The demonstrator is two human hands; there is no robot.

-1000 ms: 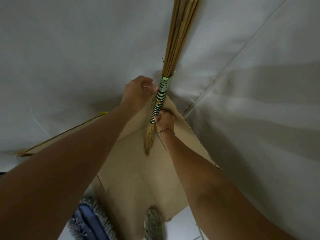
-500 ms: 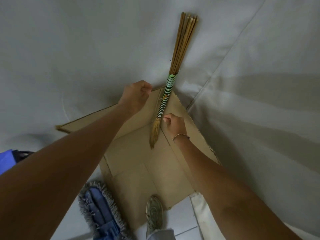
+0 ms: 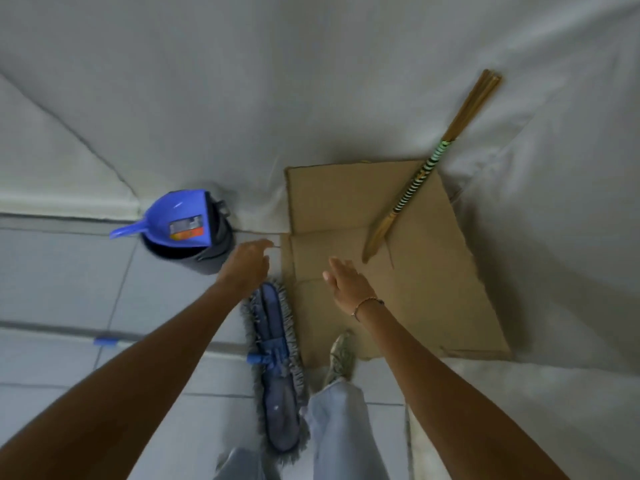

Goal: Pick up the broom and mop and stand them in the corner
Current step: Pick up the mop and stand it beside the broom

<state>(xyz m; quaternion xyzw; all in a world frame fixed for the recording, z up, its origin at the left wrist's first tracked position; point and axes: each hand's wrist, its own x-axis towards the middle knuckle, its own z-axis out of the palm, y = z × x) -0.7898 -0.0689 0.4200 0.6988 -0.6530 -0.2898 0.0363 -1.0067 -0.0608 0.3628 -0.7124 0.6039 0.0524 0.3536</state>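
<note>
leaning in the corner where the white-draped walls meet, the broom (image 3: 420, 174) stands tilted, its bare stick end up against the cloth at the upper right and its lower tip resting on the flattened cardboard sheet (image 3: 446, 299); nothing is holding it. your left hand (image 3: 246, 266) hangs above the floor with the fingers loosely curled and gripping nothing, just over the near end of the mop head (image 3: 275, 368). your right hand (image 3: 348, 285) is spread flat, fingers released, above the cardboard, well short of the broom's lower tip; a thin bracelet (image 3: 367, 304) sits on that wrist. the mop lies flat on the tiled floor (image 3: 62, 278), its blue fringed head running lengthwise beside the cardboard's left edge and just touching or nearly touching it, you cannot tell which. the mop's pale handle (image 3: 221, 348) runs off to the left from a blue joint at the middle of the head, passing under your left forearm, with a blue band farther along it. your shoe (image 3: 341, 355) is planted on the near edge of the cardboard, just right of the mop head, and your pale trouser leg (image 3: 341, 431) crowds the head's lower end. left of the cardboard, close to the wall, a dark bucket (image 3: 207, 258) stands on the tiles with a blue dustpan (image 3: 173, 221) propped in its mouth, handle pointing left. that bucket sits near your left hand. white cloth also covers the floor to the right of the cardboard.
</note>
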